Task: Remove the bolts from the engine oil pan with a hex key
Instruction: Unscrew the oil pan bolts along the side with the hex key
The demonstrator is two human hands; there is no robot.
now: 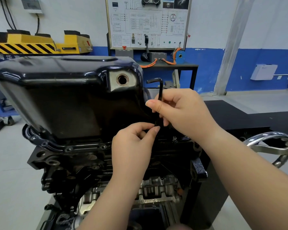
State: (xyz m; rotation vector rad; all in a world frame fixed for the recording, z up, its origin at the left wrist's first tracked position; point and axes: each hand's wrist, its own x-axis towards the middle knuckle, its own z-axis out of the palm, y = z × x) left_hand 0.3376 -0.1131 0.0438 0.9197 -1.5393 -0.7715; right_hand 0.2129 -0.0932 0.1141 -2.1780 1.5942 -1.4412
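Oil pan (56,83) was glossy black painted metal, smooth. My hex key (160,97) looked matt black metal. I noted the engine block (65,166) dull, rough-cast. Handwheel (273,146) was bright polished chrome.

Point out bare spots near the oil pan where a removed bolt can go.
The oil pan's flat top, left of the drain hole, is bare. So is the black surface between the right hand and the handwheel. It is crowded at the pan's right corner, where the left hand and right hand pinch the hex key.
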